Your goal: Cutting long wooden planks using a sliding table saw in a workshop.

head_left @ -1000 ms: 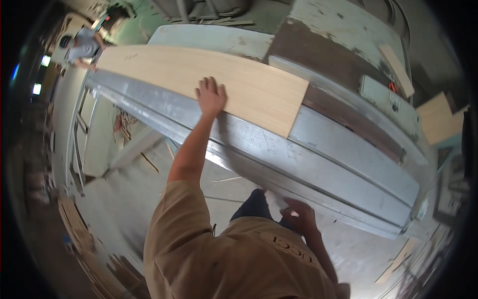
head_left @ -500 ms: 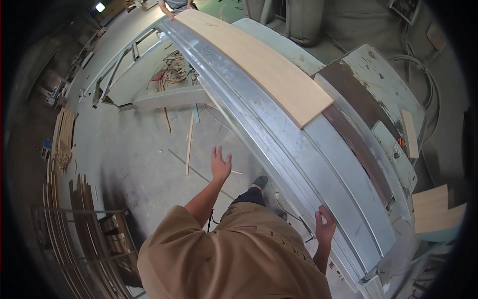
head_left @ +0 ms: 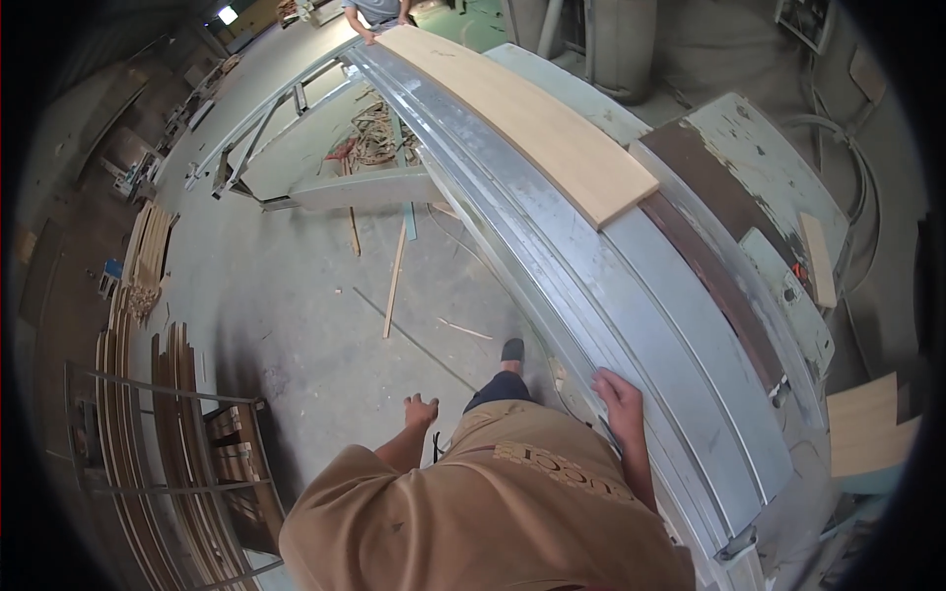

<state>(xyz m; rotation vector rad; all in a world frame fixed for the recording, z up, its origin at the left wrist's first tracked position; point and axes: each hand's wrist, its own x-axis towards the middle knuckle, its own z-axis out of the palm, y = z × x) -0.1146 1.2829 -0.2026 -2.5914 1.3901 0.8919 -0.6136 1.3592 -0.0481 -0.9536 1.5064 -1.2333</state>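
My left hand (head_left: 422, 410) hangs over the concrete floor beside my body, fingers apart and nothing in it. On the near edge of a long metal saw table (head_left: 680, 394), my right hand (head_left: 622, 402) lies with its fingers stretched out, holding nothing. A pale wooden board (head_left: 532, 123) rests lengthwise on the far half of this table, well beyond my right hand's reach as it stands. At the table's far end, another person (head_left: 376, 14) has a hand at the board's far end.
A metal side frame (head_left: 365, 187) juts left from the table. Thin wood strips (head_left: 395, 281) and a tangled heap of offcuts (head_left: 379, 133) lie on the floor. Long boards stand in a metal rack (head_left: 163, 394) at left. Paint-worn panels (head_left: 778, 167) stand on the right.
My left hand has dropped back toward my body. My right hand has come to the table's near edge, its fingers straightening. The view has shifted, and my foot shows more fully.
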